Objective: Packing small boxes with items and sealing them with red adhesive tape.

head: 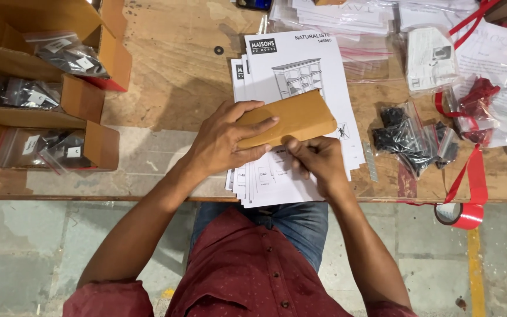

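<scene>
Over instruction sheets (300, 64) — left hand (221, 141) and right hand (318, 158) both grip brown packet (297, 114).

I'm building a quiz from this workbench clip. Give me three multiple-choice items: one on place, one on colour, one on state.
1. Where does the red roll of adhesive tape sit?
A. At the wooden table's near right edge
B. Inside a box
C. On the stack of white printed instruction sheets

2. What colour is the flat rectangular cardboard packet?
A. White
B. Brown
C. Black

3. How is the packet held?
A. Lying untouched
B. By one hand only
C. By both hands

Answers:
1 A: the roll overhangs the table edge at the right.
2 B: its surface is plain brown.
3 C: the left hand lies over it and the right hand grips its lower edge.
</scene>
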